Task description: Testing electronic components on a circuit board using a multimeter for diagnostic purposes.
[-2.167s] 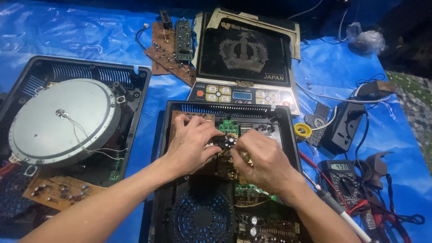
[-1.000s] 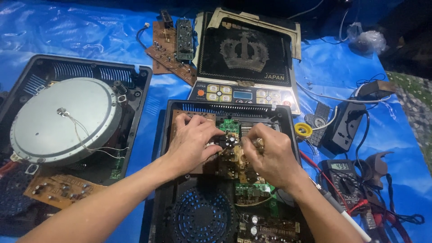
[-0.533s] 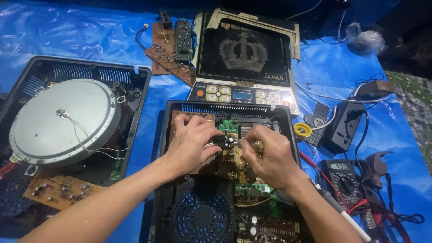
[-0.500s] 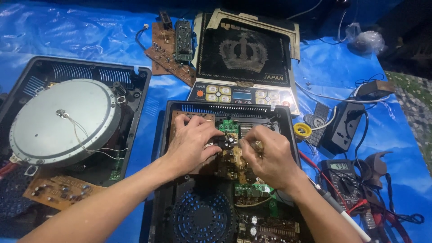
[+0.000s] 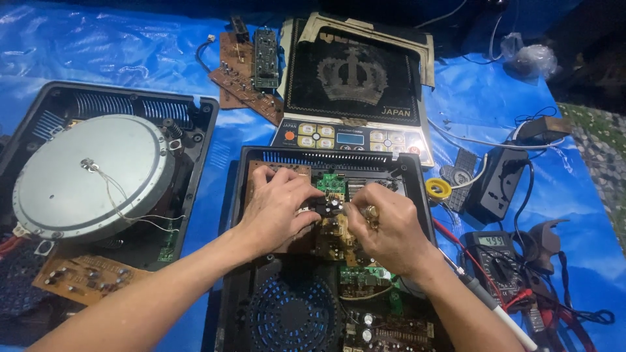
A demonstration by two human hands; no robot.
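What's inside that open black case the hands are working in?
Inside the black case: a brown circuit board, green boards and a round fan grille. The left hand and right hand cover the board's middle.

Both forearms came in from the bottom edge, converging toward centre. Left hand [image 5: 277,208] lay palm down, fingers curled, tips pressing downward. Right hand [image 5: 385,228] was knuckles up, fingers bent in a pinch, nearly touching the left's fingertips.
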